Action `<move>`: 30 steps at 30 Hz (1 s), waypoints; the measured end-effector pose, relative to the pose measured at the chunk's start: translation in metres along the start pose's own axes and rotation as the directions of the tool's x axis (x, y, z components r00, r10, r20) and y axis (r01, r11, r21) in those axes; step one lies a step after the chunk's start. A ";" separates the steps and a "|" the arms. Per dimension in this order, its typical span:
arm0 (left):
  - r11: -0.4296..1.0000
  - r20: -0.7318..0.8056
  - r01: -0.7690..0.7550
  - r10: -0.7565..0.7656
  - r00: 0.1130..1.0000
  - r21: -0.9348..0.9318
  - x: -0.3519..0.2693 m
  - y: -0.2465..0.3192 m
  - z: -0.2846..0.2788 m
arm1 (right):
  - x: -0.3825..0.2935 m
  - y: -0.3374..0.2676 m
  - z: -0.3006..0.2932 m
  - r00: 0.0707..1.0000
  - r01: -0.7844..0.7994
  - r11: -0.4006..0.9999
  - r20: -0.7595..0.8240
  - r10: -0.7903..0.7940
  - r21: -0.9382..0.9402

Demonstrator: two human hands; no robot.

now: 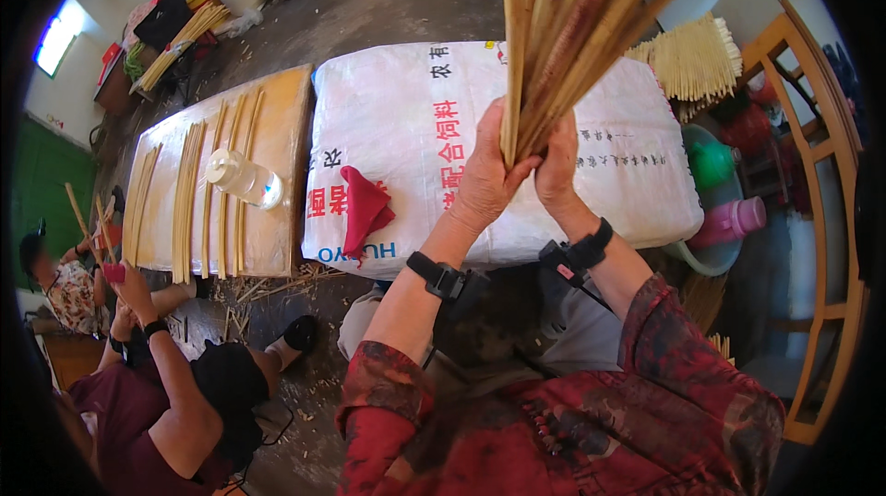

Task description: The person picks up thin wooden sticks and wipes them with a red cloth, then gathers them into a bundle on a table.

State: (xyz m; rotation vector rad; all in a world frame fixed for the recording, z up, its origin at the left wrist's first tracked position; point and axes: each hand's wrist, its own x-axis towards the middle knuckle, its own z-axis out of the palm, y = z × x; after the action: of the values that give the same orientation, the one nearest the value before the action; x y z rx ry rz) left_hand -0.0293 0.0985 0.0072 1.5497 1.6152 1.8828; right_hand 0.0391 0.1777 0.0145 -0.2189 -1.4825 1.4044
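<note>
Both of my hands clasp the lower end of a bundle of long wooden or cane sticks (564, 32), which fans out upward past the top edge of the picture. My left hand (490, 167) wraps the bundle from the left, its thumb across the front. From the right, my right hand (559, 157) presses against the same sticks; its fingers are partly hidden. Beneath the hands lies a table covered with a white woven plastic sack (623, 198) bearing printed writing. A folded dark red cloth (365, 209) rests on the sack, left of my hands.
A yellowish table (277, 122) on the left holds rows of thin sticks (188, 198) and a clear bottle (246, 179). Two people sit beyond it at lower left. To the right are a pile of pale sticks (699, 60), a basin (730, 247) with jugs, and a wooden frame (824, 219).
</note>
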 end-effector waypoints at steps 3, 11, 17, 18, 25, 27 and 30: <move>0.993 0.080 0.121 -0.121 0.989 -0.004 -0.006 -0.007 -0.006 | -0.001 0.007 -0.007 0.999 -0.009 0.999 0.047 0.011 -0.043; 0.997 -0.027 -0.049 0.051 0.998 0.060 0.004 -0.017 0.012 | 0.002 0.024 -0.025 0.996 -0.071 0.996 0.056 0.068 0.060; 0.997 0.013 0.083 -0.083 0.996 -0.009 0.010 -0.009 0.016 | 0.003 0.024 -0.035 0.995 -0.093 0.996 0.033 0.094 -0.014; 0.997 0.041 0.078 -0.078 0.996 0.004 0.011 -0.005 0.014 | 0.005 0.012 -0.026 0.994 -0.073 0.997 0.086 0.072 0.006; 0.996 -0.045 -0.063 0.067 0.997 0.067 0.005 -0.017 0.014 | 0.000 0.026 -0.033 0.992 -0.117 0.990 0.047 0.113 0.076; 0.995 -0.073 -0.073 0.078 0.994 0.071 0.007 -0.016 0.014 | 0.002 0.024 -0.033 0.989 -0.138 0.990 0.045 0.137 -0.001; 0.995 -0.082 -0.086 0.090 0.993 0.052 0.005 -0.012 0.011 | 0.000 0.018 -0.023 0.992 -0.112 0.993 0.048 0.114 -0.046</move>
State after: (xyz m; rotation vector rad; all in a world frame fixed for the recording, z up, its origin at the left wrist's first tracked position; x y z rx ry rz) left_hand -0.0282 0.1126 -0.0016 1.6055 1.6650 1.9941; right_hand 0.0475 0.1980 -0.0056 -0.3005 -1.5644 1.4781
